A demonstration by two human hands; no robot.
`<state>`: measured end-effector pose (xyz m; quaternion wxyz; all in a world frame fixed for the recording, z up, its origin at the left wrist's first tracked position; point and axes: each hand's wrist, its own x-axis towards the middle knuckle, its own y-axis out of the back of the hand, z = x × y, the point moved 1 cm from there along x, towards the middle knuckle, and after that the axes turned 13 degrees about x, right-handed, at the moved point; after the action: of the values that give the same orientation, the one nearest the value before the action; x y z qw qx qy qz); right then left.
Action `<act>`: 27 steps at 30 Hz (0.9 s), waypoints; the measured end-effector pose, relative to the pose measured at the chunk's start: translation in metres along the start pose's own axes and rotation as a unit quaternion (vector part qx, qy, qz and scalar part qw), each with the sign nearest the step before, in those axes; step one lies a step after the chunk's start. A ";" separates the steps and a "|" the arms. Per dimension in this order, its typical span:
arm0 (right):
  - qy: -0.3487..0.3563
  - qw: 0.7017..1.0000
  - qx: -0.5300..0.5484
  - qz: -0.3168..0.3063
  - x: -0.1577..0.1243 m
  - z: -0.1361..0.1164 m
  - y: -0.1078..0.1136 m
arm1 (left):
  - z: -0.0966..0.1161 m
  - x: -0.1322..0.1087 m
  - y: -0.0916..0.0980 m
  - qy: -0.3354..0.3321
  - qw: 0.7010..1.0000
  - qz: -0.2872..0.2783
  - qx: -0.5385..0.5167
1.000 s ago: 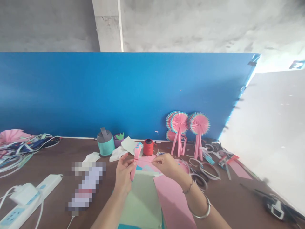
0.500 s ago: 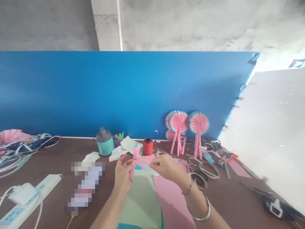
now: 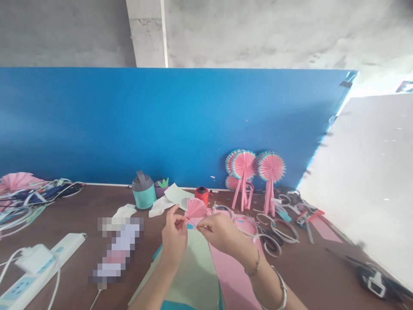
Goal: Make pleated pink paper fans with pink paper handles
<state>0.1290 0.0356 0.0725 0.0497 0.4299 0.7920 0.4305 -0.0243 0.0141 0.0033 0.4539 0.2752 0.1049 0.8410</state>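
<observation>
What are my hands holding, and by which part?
Your left hand pinches a pink pleated fan by its narrow, gathered end. Your right hand is pinched nearby; whether it holds anything is too small to tell.

Teal-and-grey jar (image 3: 144, 196) beside purple pot (image 3: 160, 191), near blue partition (image 3: 129, 125); white power strip (image 3: 39, 275) left.

From close behind and above the left hand (image 3: 175, 239) and right hand (image 3: 221, 230), the head view looks forward and down, toward the blue partition (image 3: 155, 125) beyond.
</observation>
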 end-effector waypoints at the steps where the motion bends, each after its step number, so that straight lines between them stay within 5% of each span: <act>1: 0.004 1.000 0.013 0.009 0.000 0.001 0.000 | 0.000 -0.002 -0.001 -0.032 0.999 -0.005 0.018; 8: 0.003 0.996 0.080 0.032 0.000 0.006 0.002 | 0.004 -0.010 -0.005 -0.228 0.962 -0.016 0.148; 21: -0.057 0.991 0.109 0.061 0.001 0.021 0.008 | 0.017 -0.013 0.003 -0.332 0.908 -0.068 0.246; 27: -0.028 0.991 0.115 0.066 0.000 0.021 0.014 | 0.017 -0.012 0.010 -0.382 0.879 -0.101 0.269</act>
<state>0.1476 0.0528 0.0698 -0.0062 0.4958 0.8047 0.3266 -0.0165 -0.0023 0.0169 0.4497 0.6742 0.1726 0.5598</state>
